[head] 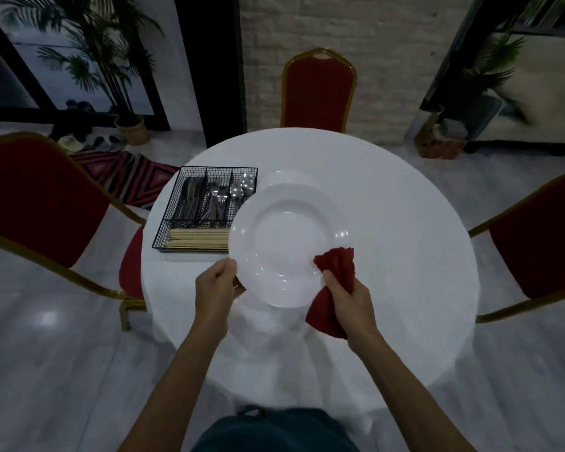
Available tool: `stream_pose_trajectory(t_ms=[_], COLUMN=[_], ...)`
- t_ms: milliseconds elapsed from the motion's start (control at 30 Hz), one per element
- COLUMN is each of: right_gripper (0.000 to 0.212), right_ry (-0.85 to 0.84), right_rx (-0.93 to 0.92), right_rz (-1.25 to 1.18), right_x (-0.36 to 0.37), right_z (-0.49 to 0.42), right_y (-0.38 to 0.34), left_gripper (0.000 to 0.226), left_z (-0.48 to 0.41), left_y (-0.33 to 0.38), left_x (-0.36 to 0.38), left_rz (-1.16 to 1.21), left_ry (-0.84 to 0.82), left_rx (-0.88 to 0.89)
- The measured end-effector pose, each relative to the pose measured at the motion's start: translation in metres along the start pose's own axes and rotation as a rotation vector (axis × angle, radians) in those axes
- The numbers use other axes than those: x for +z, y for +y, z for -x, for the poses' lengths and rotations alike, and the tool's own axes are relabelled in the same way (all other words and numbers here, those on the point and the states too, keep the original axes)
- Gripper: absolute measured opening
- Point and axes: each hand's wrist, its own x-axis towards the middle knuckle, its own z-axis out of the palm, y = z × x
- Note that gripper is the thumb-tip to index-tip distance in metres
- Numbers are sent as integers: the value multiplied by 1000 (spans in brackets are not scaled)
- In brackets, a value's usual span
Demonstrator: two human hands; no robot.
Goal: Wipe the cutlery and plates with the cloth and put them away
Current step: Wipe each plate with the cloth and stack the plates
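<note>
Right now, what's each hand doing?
Left hand: grips the white plate by its rim.
Right hand: grips the red cloth against the plate.

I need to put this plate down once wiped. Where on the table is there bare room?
The table is bare on its right half, from the held plate to the rim, and along the far edge by the middle chair. The left is crowded: wire cutlery basket, second plate beside it.
</note>
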Motion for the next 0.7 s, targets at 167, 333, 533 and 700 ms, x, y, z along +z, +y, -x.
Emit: stream_pose_trajectory(t_ms=[167, 333, 533, 700], right_gripper=[12, 25, 30, 33], right_ry=[-45, -109, -176, -240], right_rx=[44, 76, 95, 127], right_rz=[183, 327, 501, 562], right_x=[-7, 7, 13, 9], right_z=[-22, -34, -45, -53], right_y=[31, 61, 75, 76], left_gripper=[12, 12, 16, 18], left_z=[-17, -29, -41, -52], left_y=[-48, -77, -100, -108], left_x=[-29, -50, -62, -62], left_rz=[-314, -514, -749, -908], left_ry=[-17, 5, 1, 10], left_rx=[-90, -128, -103, -31])
